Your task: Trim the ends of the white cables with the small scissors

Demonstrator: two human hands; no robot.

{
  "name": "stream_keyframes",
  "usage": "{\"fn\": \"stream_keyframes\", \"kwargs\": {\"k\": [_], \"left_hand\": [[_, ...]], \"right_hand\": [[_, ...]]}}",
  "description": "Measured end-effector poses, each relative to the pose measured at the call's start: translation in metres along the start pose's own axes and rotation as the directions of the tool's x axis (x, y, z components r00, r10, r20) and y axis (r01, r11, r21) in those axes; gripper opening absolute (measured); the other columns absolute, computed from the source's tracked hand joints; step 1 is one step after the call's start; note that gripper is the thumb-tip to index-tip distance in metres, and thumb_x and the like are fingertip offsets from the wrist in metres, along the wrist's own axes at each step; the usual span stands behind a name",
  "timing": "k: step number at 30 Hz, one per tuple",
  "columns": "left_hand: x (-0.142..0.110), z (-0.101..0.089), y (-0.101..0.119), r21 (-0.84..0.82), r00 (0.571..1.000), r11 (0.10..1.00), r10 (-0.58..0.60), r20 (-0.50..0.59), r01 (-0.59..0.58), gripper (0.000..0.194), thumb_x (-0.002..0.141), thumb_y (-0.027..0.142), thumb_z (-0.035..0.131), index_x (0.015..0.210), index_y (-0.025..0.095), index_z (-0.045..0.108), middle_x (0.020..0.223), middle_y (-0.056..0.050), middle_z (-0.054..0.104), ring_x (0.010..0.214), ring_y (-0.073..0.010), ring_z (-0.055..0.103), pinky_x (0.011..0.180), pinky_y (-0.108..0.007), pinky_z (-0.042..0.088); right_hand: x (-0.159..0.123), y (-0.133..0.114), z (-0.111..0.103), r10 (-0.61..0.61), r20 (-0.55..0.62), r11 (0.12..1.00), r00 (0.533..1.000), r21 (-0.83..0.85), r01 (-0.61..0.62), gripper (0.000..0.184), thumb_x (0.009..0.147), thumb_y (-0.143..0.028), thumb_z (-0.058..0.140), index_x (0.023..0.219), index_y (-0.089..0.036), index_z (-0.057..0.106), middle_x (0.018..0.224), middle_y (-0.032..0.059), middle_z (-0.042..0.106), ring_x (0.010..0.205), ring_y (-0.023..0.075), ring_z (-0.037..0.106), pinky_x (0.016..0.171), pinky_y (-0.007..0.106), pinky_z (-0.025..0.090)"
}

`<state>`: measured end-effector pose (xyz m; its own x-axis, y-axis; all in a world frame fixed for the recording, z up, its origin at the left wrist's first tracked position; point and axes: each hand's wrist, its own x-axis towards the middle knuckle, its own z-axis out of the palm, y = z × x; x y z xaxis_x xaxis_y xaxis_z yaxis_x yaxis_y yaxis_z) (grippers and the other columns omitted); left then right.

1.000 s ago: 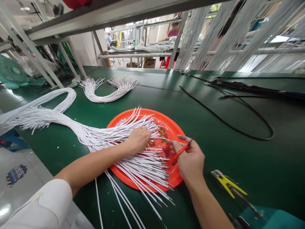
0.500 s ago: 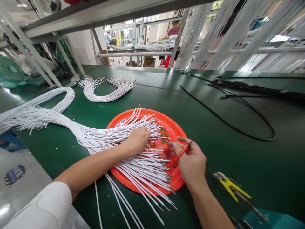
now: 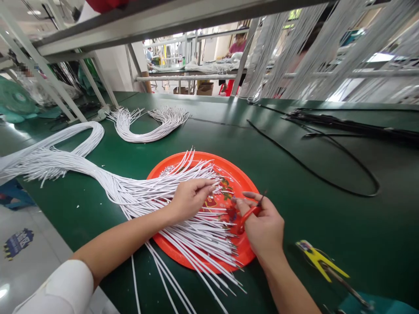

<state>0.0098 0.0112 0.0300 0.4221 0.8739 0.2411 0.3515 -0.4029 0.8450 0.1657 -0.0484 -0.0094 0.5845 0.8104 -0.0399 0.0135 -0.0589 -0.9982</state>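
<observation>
My left hand (image 3: 190,198) pinches the end of a white wire between thumb and fingertips, over the fanned-out bundle of white wires (image 3: 140,192). The wire ends, several with metallic tips, lie across a red round tray (image 3: 240,176) with a printed pattern. To the right, at the tray's rim, my right hand (image 3: 264,224) is closed around red-handled scissors (image 3: 249,216), its thumb and forefinger toward the wire ends. The scissors' dark tip points up and away; the rest is hidden by the hand. Small silvery pieces (image 3: 167,170) sit at the tray's far left.
Another curved bundle of white wires (image 3: 144,135) lies at the back of the green table (image 3: 216,133). Black cables (image 3: 347,122) stretch along the right, and a yellow tool (image 3: 322,260) is at the right front. White strands (image 3: 294,52) hang from a rack. A person (image 3: 238,46) sits beyond.
My left hand has turned and shifted toward the wire tips, its fingers now pinching one wire end. My right hand stays nearly in place with the scissors.
</observation>
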Motion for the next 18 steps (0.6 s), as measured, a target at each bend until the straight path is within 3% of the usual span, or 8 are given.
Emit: {"fn": "stream_keyframes", "kwargs": {"k": [6, 10, 15, 18], "left_hand": [[-0.014, 0.004, 0.008, -0.012, 0.996, 0.997, 0.076, -0.046, -0.076, 0.018, 0.080, 0.027, 0.055, 0.083, 0.017, 0.070, 0.076, -0.004, 0.067, 0.070, -0.0122, 0.059, 0.067, -0.023, 0.046], [-0.016, 0.011, 0.003, 0.034, 0.992, 0.994, 0.104, -0.071, -0.102, 0.017, 0.078, 0.027, 0.057, 0.080, 0.017, 0.071, 0.069, -0.003, 0.064, 0.065, -0.0110, 0.057, 0.062, -0.022, 0.045], [-0.021, 0.017, -0.002, 0.146, 0.994, 0.984, 0.108, -0.003, -0.106, 0.020, 0.081, 0.029, 0.053, 0.079, 0.018, 0.071, 0.059, -0.002, 0.058, 0.059, -0.0106, 0.052, 0.058, -0.022, 0.042], [-0.024, 0.017, -0.003, 0.124, 0.997, 0.989, 0.076, 0.035, -0.080, 0.022, 0.081, 0.031, 0.053, 0.086, 0.017, 0.069, 0.069, -0.003, 0.063, 0.063, -0.0111, 0.054, 0.061, -0.022, 0.044]], "right_hand": [[-0.009, -0.006, 0.001, -0.169, -0.031, 0.986, 0.985, -0.010, 0.168, 0.025, 0.067, -0.031, 0.067, 0.086, -0.018, 0.057, 0.080, 0.0052, 0.068, 0.075, 0.0178, 0.065, 0.071, 0.031, 0.051], [-0.022, -0.017, 0.007, -0.242, -0.023, 0.970, 0.970, -0.011, 0.242, 0.019, 0.068, -0.029, 0.067, 0.082, -0.019, 0.058, 0.079, 0.0035, 0.067, 0.069, 0.0151, 0.064, 0.063, 0.027, 0.051], [-0.029, -0.025, 0.012, -0.188, -0.060, 0.982, 0.980, 0.006, 0.189, 0.025, 0.064, -0.032, 0.071, 0.079, -0.018, 0.057, 0.073, 0.0034, 0.067, 0.066, 0.0176, 0.065, 0.063, 0.030, 0.053], [-0.028, -0.025, 0.012, -0.138, -0.077, 0.990, 0.987, 0.003, 0.139, 0.026, 0.062, -0.033, 0.072, 0.077, -0.018, 0.057, 0.071, 0.0034, 0.066, 0.066, 0.0184, 0.065, 0.063, 0.031, 0.053]]}}
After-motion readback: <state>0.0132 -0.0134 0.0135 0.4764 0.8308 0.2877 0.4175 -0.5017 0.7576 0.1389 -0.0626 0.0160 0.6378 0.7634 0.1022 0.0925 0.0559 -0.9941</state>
